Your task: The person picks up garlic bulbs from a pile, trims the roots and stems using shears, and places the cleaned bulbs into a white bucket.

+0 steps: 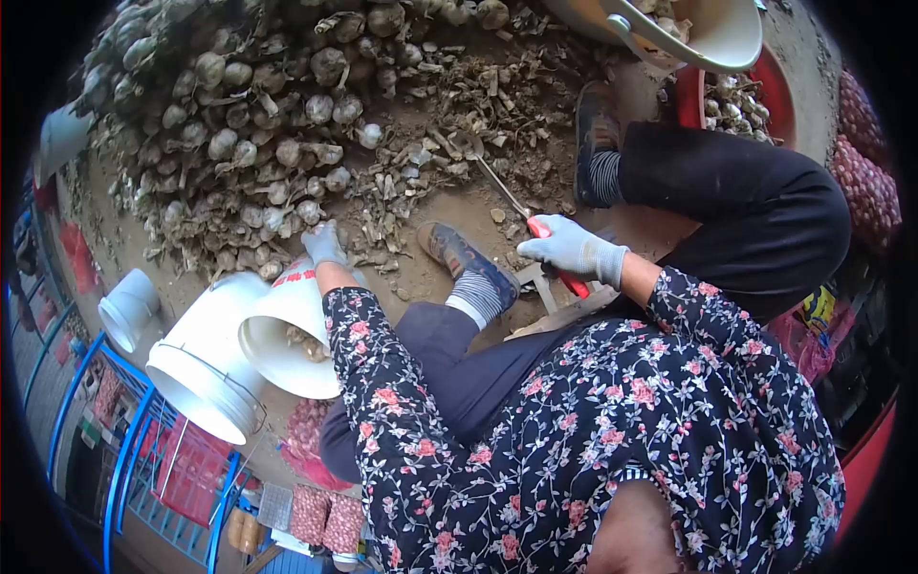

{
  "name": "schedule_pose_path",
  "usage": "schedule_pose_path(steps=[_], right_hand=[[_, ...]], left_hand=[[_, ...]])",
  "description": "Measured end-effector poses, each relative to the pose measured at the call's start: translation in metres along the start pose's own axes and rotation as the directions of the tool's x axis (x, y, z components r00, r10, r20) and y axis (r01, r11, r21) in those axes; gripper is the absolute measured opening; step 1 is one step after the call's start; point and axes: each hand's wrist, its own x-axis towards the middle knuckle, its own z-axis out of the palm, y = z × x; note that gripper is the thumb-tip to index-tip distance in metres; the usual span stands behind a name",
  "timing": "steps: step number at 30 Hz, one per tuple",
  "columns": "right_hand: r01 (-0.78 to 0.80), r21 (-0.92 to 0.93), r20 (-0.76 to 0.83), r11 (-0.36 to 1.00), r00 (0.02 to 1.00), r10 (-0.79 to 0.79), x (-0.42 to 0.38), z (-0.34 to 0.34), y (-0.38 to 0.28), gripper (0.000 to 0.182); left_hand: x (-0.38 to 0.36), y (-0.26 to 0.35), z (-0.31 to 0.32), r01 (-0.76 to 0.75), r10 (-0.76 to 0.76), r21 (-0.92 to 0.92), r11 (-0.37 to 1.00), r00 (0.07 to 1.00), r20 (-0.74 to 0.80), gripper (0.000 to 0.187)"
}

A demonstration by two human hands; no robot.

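Garlic (pixel 249 143) lies heaped over the far left part of the ground (pixel 449 206), bulbs and stalks together, with cut stems (pixel 497 96) scattered from its right side toward the right shoe (pixel 598 120). The person sits with knees bent and legs apart, wearing a pale glove on each hand. The left hand (pixel 324 243) reaches to the near edge of the heap, just beside the bulbs; how wide its fingers stand, and whether they grip a bulb, cannot be told. The right hand (pixel 572 251) is closed around a red-handled tool (pixel 505 188), whose metal end points away and left, over the stems, between the left shoe (pixel 449 251) and the right one.

Below the left hand, a white bucket (pixel 277 330) with red print tilts its mouth toward the near left, a few pieces inside. Two more white buckets, one large (pixel 196 383) and one small (pixel 131 311), lie farther left, near a blue rack (pixel 115 421). At the far right, a pale bucket (pixel 732 38) holds bulbs, with more in a red tub (pixel 779 96) beside it. Net bags (pixel 865 191) line the right edge of the ground.
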Motion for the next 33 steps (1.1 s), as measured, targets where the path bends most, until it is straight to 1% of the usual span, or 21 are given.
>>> schedule_pose_path(steps=[1,2,3,4,5,7,9,12,13,15,18,19,21,23,25,27,28,29,30,31,33], right_hand=[[-0.002,0.007,-0.008,1.000,1.000,0.003,-0.001,0.001,-0.005,0.030],[-0.003,0.007,-0.006,1.000,1.000,0.003,0.003,0.002,-0.005,0.030],[0.043,-0.095,-0.033,0.995,0.998,-0.046,0.009,0.003,-0.004,0.031],[0.077,-0.188,-0.050,0.979,0.995,-0.087,0.004,0.004,-0.005,0.031],[0.073,-0.181,-0.049,0.981,0.995,-0.084,0.003,0.006,-0.006,0.031],[0.193,-0.453,-0.099,0.870,0.959,-0.264,-0.002,0.006,-0.009,0.033],[0.150,-0.513,-0.068,0.845,0.974,-0.214,-0.008,0.002,-0.019,0.036],[0.216,-0.741,-0.116,0.636,0.892,-0.438,-0.010,0.001,-0.027,0.040],[0.219,-0.739,-0.120,0.638,0.888,-0.443,-0.009,0.001,-0.029,0.040],[0.260,-0.807,-0.110,0.530,0.816,-0.568,-0.009,0.000,-0.033,0.043],[0.269,-0.813,-0.097,0.516,0.812,-0.575,-0.008,0.005,-0.035,0.047],[0.286,-0.813,-0.086,0.507,0.803,-0.590,-0.009,0.007,-0.035,0.048],[0.285,-0.811,-0.078,0.510,0.812,-0.579,-0.013,0.006,-0.033,0.048],[0.313,-0.786,-0.014,0.533,0.853,-0.521,-0.015,0.003,-0.030,0.047],[0.316,-0.783,-0.018,0.535,0.850,-0.527,-0.013,0.004,-0.023,0.044],[0.323,-0.741,-0.017,0.588,0.867,-0.498,-0.010,0.004,-0.018,0.042],[0.323,-0.742,-0.018,0.588,0.867,-0.498,-0.011,0.002,-0.019,0.042],[0.306,-0.710,-0.006,0.635,0.898,-0.440,-0.012,-0.003,-0.021,0.041],[0.285,-0.676,0.008,0.680,0.925,-0.380,-0.012,-0.006,-0.022,0.040],[0.284,-0.677,0.008,0.679,0.925,-0.379,-0.010,-0.007,-0.019,0.040],[0.309,-0.622,-0.054,0.719,0.900,-0.434,-0.003,-0.005,-0.007,0.033]], left_hand=[[0.000,-0.006,0.003,0.005,-0.005,0.000,1.000,1.000,0.004,0.043],[-0.002,-0.011,0.004,-0.037,0.035,0.018,0.999,0.994,0.107,0.042],[-0.004,-0.017,0.004,-0.082,0.074,0.031,0.996,0.975,0.210,0.041],[-0.027,-0.012,0.005,-0.096,0.086,0.044,0.994,0.980,0.179,0.040],[-0.048,-0.007,0.009,-0.094,0.084,0.051,0.994,0.980,0.180,0.040],[-0.096,0.006,0.021,-0.322,0.356,-0.188,0.928,0.915,0.189,0.043],[-0.144,0.023,0.029,-0.368,0.394,-0.146,0.918,0.884,0.251,0.045],[-0.206,0.053,0.037,-0.484,0.485,-0.093,0.870,0.807,0.338,0.049],[-0.217,0.057,0.038,-0.541,0.528,-0.075,0.838,0.767,0.365,0.051],[-0.226,0.061,0.040,-0.536,0.537,-0.124,0.835,0.746,0.393,0.056],[-0.242,0.071,0.036,-0.693,0.619,0.026,0.720,0.659,0.427,0.062],[-0.241,0.069,0.037,-0.697,0.619,0.028,0.717,0.655,0.433,0.062],[-0.234,0.065,0.038,-0.808,0.711,0.083,0.584,0.558,0.428,0.060],[-0.233,0.065,0.038,-0.793,0.693,0.044,0.608,0.557,0.458,0.058],[-0.239,0.069,0.038,-0.776,0.678,0.007,0.631,0.556,0.480,0.056],[-0.252,0.083,0.039,-0.660,0.556,-0.051,0.750,0.586,0.590,0.053],[-0.248,0.083,0.039,-0.656,0.544,-0.050,0.753,0.579,0.608,0.048],[-0.246,0.083,0.037,-0.655,0.543,-0.051,0.754,0.578,0.609,0.048],[-0.244,0.083,0.035,-0.582,0.510,-0.111,0.805,0.585,0.631,0.047],[-0.244,0.083,0.033,-0.502,0.478,-0.168,0.848,0.589,0.651,0.046],[-0.242,0.081,0.035,-0.484,0.491,-0.199,0.852,0.607,0.625,0.044]])
